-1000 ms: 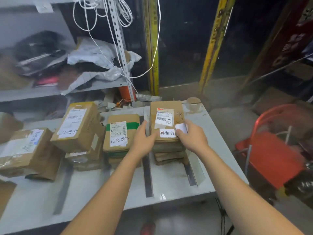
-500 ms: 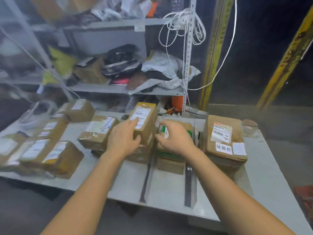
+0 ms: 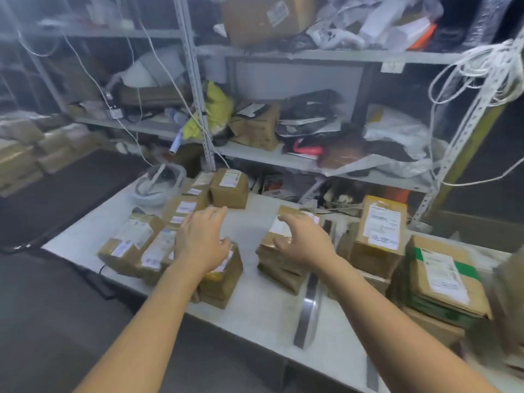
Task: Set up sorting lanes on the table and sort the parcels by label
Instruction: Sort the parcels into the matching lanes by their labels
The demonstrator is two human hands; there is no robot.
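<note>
Several loose parcels (image 3: 133, 245) lie at centre left of the frame on the table (image 3: 255, 307), labels up. I judge them unsorted.

Just right of them is the yellow-taped parcel (image 3: 222, 279), a small carton with a white label on top.
- Handling, judged: stiff cardboard and probably light. The taped faces may be slick, so I would take it across the two short sides, thumb on the near edge, and keep the label facing up.

Left hand (image 3: 201, 245): palm down over this carton, fingers nearly straight and loosely together, thumb at the label edge. It grips nothing. I cannot tell whether it rests on the lid or hovers just above it.

Right hand (image 3: 304, 246): near frame centre, fingers spread and slightly bent, poised over the low stack (image 3: 279, 268) of flat parcels. It holds nothing, and I cannot tell whether it touches the stack.
- The flat packs look thin and may flex or slide off each other. Lift one at a time by the long edges.

A dark tape strip (image 3: 307, 313) runs down the table right of that stack, apparently a lane line. Beyond it stand a taller labelled stack (image 3: 378, 239) and, at far right, a green-banded stack (image 3: 445, 282). Cluttered shelving (image 3: 283, 157) fills the background.
</note>
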